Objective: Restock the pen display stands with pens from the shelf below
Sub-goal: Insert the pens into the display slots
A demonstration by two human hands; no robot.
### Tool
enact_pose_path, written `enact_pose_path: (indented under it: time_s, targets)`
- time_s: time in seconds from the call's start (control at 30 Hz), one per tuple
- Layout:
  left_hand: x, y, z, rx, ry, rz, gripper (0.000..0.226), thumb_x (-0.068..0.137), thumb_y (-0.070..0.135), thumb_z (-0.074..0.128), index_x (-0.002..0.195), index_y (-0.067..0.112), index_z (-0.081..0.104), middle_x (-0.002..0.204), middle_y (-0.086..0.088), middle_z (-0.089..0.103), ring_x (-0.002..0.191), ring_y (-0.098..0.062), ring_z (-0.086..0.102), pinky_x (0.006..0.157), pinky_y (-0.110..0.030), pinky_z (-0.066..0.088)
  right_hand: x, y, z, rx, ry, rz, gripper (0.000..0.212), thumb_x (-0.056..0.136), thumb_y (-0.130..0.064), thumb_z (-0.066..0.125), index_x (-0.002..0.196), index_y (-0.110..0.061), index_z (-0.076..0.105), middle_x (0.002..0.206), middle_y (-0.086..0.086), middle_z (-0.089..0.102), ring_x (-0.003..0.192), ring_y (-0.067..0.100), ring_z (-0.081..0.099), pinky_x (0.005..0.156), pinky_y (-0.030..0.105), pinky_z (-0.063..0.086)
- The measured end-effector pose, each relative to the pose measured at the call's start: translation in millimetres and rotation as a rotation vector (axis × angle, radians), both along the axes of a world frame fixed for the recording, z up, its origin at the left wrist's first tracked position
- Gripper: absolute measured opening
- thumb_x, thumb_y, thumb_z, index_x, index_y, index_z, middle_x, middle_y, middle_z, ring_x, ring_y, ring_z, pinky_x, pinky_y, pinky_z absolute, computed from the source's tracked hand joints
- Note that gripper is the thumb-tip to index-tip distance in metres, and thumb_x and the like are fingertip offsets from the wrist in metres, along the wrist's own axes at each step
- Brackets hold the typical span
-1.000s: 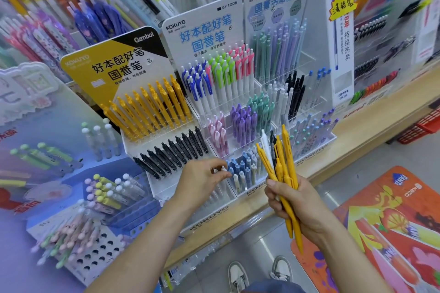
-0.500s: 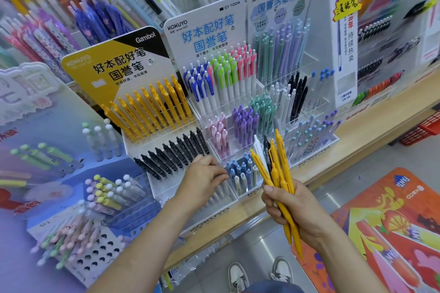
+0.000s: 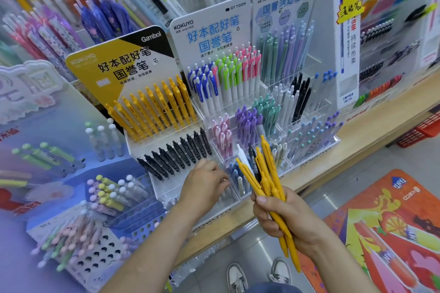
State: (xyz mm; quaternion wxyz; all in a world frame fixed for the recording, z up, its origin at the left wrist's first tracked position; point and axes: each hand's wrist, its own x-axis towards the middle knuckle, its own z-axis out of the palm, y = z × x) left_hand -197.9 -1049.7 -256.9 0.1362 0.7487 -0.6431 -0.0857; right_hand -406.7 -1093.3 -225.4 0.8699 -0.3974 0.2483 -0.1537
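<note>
Several yellow pens (image 3: pixel 266 171), plus one white and one black among them, are bunched in the right hand (image 3: pixel 288 219), with fingers and thumb wrapped round the lower barrels. The clip ends fan up and away from the person; the tips stick out below the palm toward the floor. The barrels are matte and plain, each with a clip of the same colour. The bunch is held in the air in front of the stands, its top crossing the sight of the front compartments of the white-card stand (image 3: pixel 209 28); contact cannot be told. The left hand (image 3: pixel 204 184) is just beside it, well clear of the bunch. Its back faces up and its fingers curl down at the front of the yellow-card stand (image 3: pixel 119 59); whether it pinches anything cannot be told. Directly above its knuckles runs the row of black pens (image 3: pixel 176 152), and one tier higher the row of yellow pens (image 3: pixel 152 112), all slanted the same way. Both stands sit on a wooden shelf (image 3: pixel 357 140). An orange floor mat (image 3: pixel 392 221) lies to the right, and white shoes (image 3: pixel 235 276) show on the grey floor.
</note>
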Motion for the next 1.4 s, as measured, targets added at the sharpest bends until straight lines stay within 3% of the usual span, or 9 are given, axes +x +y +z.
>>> enact_pose_path:
  time_s: [0.17,0.27,0.37,0.5,0.7,0.83,0.97,1.2,1.4]
  targets:
    - [-7,-5,11,0.118,0.047,0.136,0.022,0.090,0.042,0.060,0.104,0.028,0.070,0.087,0.014,0.046,0.088,-0.006,0.038,0.072,-0.020,0.031,7,9,5,0.029,-0.008,0.020,0.074,0.057,-0.039,0.092,0.106,-0.003,0.050,0.059,0.005,0.050,0.040,0.011,0.040,0.038,0.016,0.030]
    - [-5,4,39,0.007,0.746,0.406,0.019,0.094,0.030,0.057,0.099,0.021,0.073,0.075,0.013,0.063,0.065,0.003,0.052,0.060,-0.012,0.039,10,13,7,0.066,-0.027,0.012,0.074,0.056,-0.037,0.093,0.105,-0.003,0.049,0.057,0.005,0.050,0.039,0.010,0.039,0.037,0.015,0.029]
    - [-7,17,76,-0.065,1.484,0.416,0.031,0.093,0.031,0.051,0.104,0.009,0.070,0.082,-0.004,0.070,0.070,-0.013,0.062,0.065,-0.026,0.052,14,18,10,0.088,-0.044,0.026,0.071,0.058,-0.035,0.092,0.103,-0.004,0.048,0.057,0.006,0.049,0.038,0.009,0.038,0.037,0.014,0.029]
    - [-13,26,98,-0.050,1.444,0.342,0.027,0.082,0.031,0.062,0.101,0.014,0.072,0.086,-0.011,0.069,0.078,-0.024,0.066,0.076,-0.036,0.056,23,26,14,0.057,-0.038,0.054,0.063,0.061,-0.035,0.090,0.099,-0.003,0.051,0.058,0.007,0.049,0.038,0.010,0.038,0.037,0.015,0.029]
    - [-10,33,104,-0.285,1.561,0.564,0.015,0.091,0.013,0.059,0.093,0.004,0.071,0.083,-0.014,0.073,0.073,-0.022,0.070,0.062,-0.029,0.057,33,30,31,-0.082,0.034,0.080,0.019,0.068,-0.033,0.080,0.070,-0.020,0.067,0.061,0.009,0.051,0.040,0.013,0.037,0.038,0.018,0.027]
    - [8,34,118,-0.473,1.591,0.624,0.013,0.082,0.017,0.065,0.087,0.007,0.071,0.081,-0.010,0.074,0.071,-0.018,0.069,0.061,-0.026,0.057,31,28,36,-0.143,0.063,0.081,0.020,0.066,-0.026,0.080,0.066,-0.017,0.063,0.061,0.013,0.049,0.039,0.015,0.036,0.038,0.018,0.027]
    - [29,46,128,-0.600,1.387,0.573,0.009,0.071,0.021,0.071,0.078,0.017,0.075,0.079,-0.005,0.073,0.075,-0.016,0.069,0.062,-0.025,0.058,25,24,29,-0.141,0.085,-0.043,0.023,0.059,-0.025,0.084,0.066,-0.015,0.064,0.057,0.011,0.047,0.036,0.015,0.035,0.037,0.016,0.027]
    - [31,94,107,-0.453,0.996,0.590,0.007,0.075,0.030,0.072,0.079,0.032,0.078,0.087,0.000,0.073,0.078,-0.021,0.067,0.076,-0.034,0.059,17,15,18,-0.152,0.121,-0.159,0.021,0.058,-0.026,0.081,0.064,-0.016,0.064,0.058,0.011,0.046,0.037,0.014,0.035,0.034,0.018,0.027]
    - [24,120,69,-0.349,0.748,0.792,0.008,0.076,0.023,0.079,0.079,0.030,0.076,0.074,0.010,0.073,0.067,-0.004,0.064,0.063,-0.016,0.049,15,22,3,-0.138,0.135,-0.075,0.011,0.073,-0.012,0.070,0.068,-0.016,0.061,0.059,0.012,0.045,0.037,0.015,0.034,0.036,0.017,0.026]
